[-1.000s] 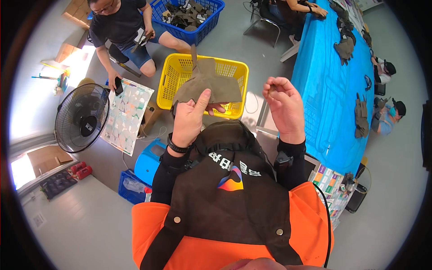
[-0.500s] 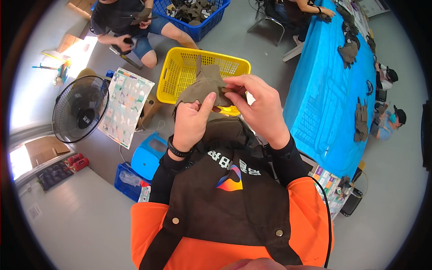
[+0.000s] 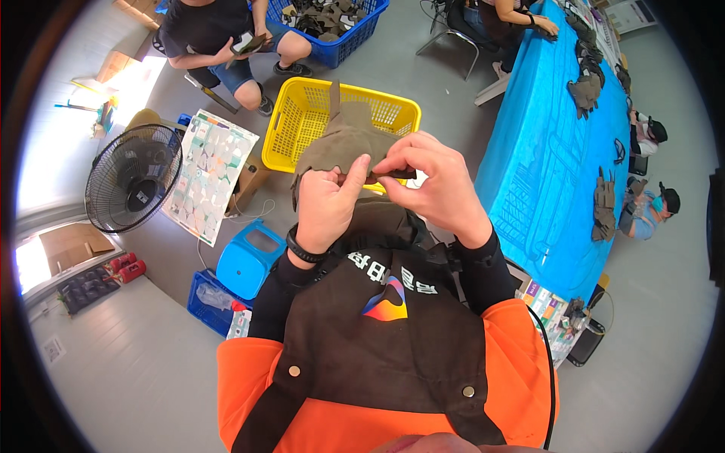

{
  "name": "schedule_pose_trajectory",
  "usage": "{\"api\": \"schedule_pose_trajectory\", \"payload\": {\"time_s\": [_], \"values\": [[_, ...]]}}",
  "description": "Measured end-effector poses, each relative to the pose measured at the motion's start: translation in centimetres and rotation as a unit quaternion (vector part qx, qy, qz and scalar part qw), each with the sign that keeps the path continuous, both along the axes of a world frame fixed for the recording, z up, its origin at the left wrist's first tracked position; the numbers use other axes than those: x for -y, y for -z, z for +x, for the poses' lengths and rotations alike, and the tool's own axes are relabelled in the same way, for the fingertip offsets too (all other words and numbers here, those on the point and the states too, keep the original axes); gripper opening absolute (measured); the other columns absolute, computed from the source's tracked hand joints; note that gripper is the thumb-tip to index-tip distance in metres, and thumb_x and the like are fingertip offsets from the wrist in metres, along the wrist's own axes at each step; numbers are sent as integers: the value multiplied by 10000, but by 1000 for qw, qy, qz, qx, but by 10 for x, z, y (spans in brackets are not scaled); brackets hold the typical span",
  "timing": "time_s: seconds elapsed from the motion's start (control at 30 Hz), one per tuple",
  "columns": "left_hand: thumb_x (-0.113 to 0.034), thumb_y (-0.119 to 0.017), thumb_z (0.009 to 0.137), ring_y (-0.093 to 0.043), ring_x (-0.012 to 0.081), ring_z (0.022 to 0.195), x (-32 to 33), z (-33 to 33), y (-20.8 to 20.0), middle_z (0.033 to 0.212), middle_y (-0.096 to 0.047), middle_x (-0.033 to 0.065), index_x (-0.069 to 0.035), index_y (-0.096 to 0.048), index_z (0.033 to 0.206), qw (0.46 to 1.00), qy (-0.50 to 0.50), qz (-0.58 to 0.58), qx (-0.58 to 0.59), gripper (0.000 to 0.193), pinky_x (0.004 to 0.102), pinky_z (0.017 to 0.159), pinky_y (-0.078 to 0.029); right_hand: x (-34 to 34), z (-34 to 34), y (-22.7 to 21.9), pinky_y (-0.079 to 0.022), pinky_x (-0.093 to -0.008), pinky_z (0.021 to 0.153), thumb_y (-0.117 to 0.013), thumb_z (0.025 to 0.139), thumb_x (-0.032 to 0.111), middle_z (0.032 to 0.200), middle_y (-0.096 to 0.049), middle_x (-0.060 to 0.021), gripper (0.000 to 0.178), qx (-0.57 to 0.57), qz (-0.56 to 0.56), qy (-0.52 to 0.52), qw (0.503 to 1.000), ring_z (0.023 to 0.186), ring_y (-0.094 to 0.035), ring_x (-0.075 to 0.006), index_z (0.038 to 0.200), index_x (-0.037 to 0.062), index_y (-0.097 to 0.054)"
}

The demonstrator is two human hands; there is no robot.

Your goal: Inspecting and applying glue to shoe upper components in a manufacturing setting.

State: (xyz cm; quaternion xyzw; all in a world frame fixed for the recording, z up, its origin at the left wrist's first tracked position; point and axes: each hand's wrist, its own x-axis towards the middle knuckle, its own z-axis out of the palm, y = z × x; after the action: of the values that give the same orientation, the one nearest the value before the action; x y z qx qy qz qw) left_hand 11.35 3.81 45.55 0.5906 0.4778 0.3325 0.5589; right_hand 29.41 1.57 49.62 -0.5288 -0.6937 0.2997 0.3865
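An olive-brown cloth piece, glove-like in outline, is held up in front of my chest, with a narrow strip rising from its top. My left hand grips its lower left edge, thumb on top and fingers partly hidden under the cloth. At the lower right edge, my right hand pinches the fabric between thumb and forefinger. Behind the piece stands a yellow plastic basket, partly covered by the cloth and my hands.
A black fan and a patterned board are on the left, near a blue stool. A blue-covered table with dark gloves runs along the right. Seated co-worker and blue crate are beyond the basket.
My right fingers have shifted slightly along the lower right edge, and more cloth now spreads toward them. The seated co-worker has brought both hands together on a dark piece.
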Motion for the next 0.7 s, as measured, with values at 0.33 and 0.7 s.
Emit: {"api": "schedule_pose_trajectory", "payload": {"time_s": [0.33,0.7], "values": [[-104,-604,892,-608,73,633,1,6,6,687,-647,34,76,-646,796,996,-7,32,85,208,209,565,-451,-2,0,-2,-456,-242,582,-689,703,35,749,-590,-39,103,-95,-29,58,993,623,-551,-113,801,17,-662],[-186,-638,871,-441,43,481,3,9,-4,509,-555,26,66,-630,681,999,-24,26,41,315,230,497,-394,0,2,-3,-457,-232,585,-678,719,12,762,-593,-45,102,-127,-43,28,991,641,-571,-109,819,11,-658]]}}
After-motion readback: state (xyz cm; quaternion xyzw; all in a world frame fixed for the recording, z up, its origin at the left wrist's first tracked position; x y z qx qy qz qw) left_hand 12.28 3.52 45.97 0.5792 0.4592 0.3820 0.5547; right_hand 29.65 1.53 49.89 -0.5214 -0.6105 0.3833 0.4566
